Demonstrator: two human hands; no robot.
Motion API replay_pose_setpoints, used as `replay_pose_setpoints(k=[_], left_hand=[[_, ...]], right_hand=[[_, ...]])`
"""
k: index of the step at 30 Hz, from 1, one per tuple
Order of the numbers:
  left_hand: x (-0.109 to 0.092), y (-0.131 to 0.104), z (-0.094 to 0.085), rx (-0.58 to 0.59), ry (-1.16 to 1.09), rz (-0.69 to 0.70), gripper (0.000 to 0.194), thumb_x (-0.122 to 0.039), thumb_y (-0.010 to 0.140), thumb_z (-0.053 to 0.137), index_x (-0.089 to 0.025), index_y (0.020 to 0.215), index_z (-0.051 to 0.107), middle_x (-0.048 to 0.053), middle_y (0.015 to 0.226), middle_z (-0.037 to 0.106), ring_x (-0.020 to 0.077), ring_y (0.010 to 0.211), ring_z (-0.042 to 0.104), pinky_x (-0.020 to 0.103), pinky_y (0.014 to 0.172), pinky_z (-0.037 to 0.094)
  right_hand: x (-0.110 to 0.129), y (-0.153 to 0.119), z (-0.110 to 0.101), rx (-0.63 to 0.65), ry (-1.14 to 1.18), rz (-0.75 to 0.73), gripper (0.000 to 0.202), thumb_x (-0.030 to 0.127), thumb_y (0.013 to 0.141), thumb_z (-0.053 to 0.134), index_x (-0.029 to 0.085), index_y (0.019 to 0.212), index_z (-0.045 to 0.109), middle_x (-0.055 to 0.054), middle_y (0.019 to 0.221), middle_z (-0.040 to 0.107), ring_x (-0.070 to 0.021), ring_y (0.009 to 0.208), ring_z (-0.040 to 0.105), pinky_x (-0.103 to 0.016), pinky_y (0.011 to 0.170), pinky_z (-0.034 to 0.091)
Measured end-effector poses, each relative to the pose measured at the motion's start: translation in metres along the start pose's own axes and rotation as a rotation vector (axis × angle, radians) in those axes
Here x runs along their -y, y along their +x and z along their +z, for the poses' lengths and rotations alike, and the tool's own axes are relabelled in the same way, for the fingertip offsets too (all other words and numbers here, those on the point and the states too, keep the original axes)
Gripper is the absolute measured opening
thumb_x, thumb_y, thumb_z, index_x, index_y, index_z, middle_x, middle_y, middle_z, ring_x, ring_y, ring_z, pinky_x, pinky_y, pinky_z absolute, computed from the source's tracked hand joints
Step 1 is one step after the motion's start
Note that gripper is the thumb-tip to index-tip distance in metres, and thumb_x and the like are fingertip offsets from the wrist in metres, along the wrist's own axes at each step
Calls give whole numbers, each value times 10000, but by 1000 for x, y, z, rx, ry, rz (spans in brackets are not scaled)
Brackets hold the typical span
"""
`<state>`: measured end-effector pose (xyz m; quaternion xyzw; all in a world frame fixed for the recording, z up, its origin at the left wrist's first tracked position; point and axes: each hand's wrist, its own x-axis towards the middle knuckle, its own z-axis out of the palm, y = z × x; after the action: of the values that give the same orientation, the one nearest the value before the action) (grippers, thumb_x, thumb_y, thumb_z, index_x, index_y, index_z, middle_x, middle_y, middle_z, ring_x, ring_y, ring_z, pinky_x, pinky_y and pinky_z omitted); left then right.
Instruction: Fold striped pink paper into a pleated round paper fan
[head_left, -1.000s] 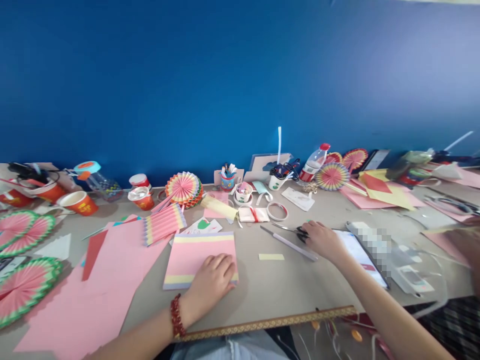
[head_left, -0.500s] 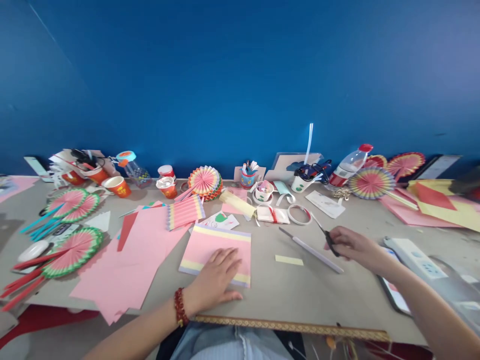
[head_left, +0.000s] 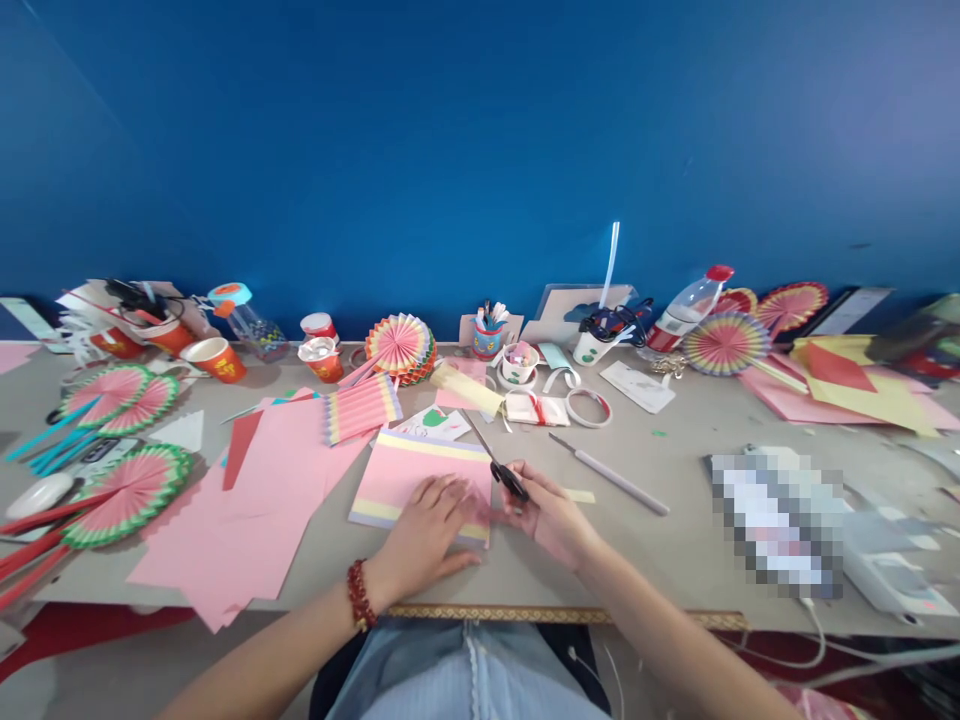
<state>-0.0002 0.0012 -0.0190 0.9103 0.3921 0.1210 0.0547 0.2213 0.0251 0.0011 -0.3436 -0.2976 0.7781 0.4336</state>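
My left hand [head_left: 421,532] lies flat with fingers stretched on a pink paper sheet [head_left: 420,460], which has yellow and purple bands along two edges. A red bead bracelet circles that wrist. My right hand [head_left: 553,518] grips a pair of scissors [head_left: 511,482] by its black handles. Its blades point up and left, over the sheet's right edge; I cannot tell whether they touch the paper. Partly behind the right hand is a pale yellow strip [head_left: 581,496]. Right of it rests a slim tool with a whitish handle [head_left: 615,478].
Pink sheets [head_left: 247,510] and a pleated striped paper [head_left: 364,410] lie left. Round paper fans [head_left: 139,490] are at far left. Along the wall stand cups [head_left: 215,360], a tape roll [head_left: 588,408] and a bottle [head_left: 686,310]. A pixelated phone [head_left: 772,525] is right.
My right hand has moved left with the scissors, from beyond the slim tool to the right edge of the pink sheet. My left hand stays flat on the sheet. The view has shifted slightly.
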Motion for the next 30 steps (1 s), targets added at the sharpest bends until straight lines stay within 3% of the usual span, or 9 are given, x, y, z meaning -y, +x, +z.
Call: replay_pose_setpoints(k=[3,5,12,19,23,26,30], left_hand=[[-1,0,1,-6,27,7,428,-389,963,527,-181,1336,523,128,1413,546,284,1370,424,514,1144,317],[-1,0,1,-5,25,18,373,-357,978,499,-182,1304,546,118,1395,563,275,1372,424,515,1150,309],[0,-1,0,-9,-2,19,584,-542,897,581,-163,1338,527,170,1424,523,314,1355,435,552,1139,317],[-2,-1,0,-46,-9,49,312,-349,969,527,-214,1236,614,102,1340,609,274,1336,476,531,1126,356],[3,2,-5,-138,-99,6,308,-176,983,431,-198,1226,618,91,1213,689,218,1175,612,454,1072,442],[19,4,-33,-272,-179,-111,282,-191,992,406,-180,1149,640,79,1079,733,194,1003,682,351,913,539],[45,-2,-116,-504,-127,-266,224,-248,993,447,-169,1051,648,63,994,737,177,891,688,283,832,525]], right_hand=[[5,-2,-3,15,17,-11,261,393,788,753,226,879,576,28,750,589,-122,681,562,-406,849,539],[10,-7,-7,11,-10,-4,254,376,788,761,220,904,598,18,758,602,-129,710,576,-408,873,533],[5,-17,-5,11,1,69,254,369,778,764,207,884,599,13,714,599,-144,687,587,-450,872,540],[0,-10,1,47,16,-3,265,432,791,722,234,887,574,15,740,557,-147,684,555,-482,868,536],[7,-12,-2,75,17,12,300,426,767,753,234,928,589,7,765,572,-146,691,561,-472,884,530],[18,-14,-5,81,1,-18,344,402,741,794,234,980,614,4,807,580,-131,713,564,-391,817,551],[46,-13,-6,131,-120,-130,371,367,706,837,221,977,631,-12,839,619,-100,611,541,-255,595,480]])
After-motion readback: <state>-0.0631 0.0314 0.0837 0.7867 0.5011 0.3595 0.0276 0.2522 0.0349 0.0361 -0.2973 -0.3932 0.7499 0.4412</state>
